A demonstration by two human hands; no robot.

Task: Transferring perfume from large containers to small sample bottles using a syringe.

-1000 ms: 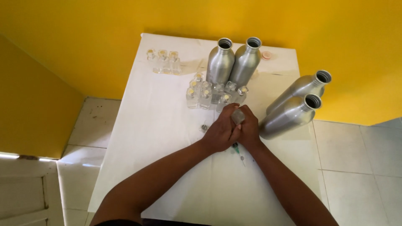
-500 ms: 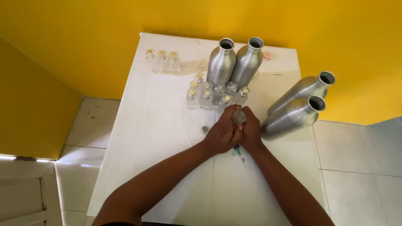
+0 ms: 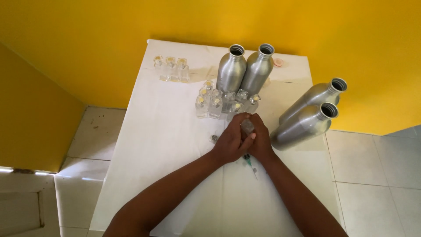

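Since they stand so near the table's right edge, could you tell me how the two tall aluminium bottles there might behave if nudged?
The two aluminium bottles are tall, narrow and uncapped, so they would probably tip rather than slide. Once down, their round bodies would likely roll, perhaps off the white table. Their smooth metal looks rigid and possibly slippery.

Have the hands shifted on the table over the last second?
No. Both hands, left and right, stay clasped around the small vial, beside the nearest metal bottle.

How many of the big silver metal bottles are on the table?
4. Two silver bottles stand side by side at the table's far edge; two more sit together at its right side, beside the hands. None seem hidden.
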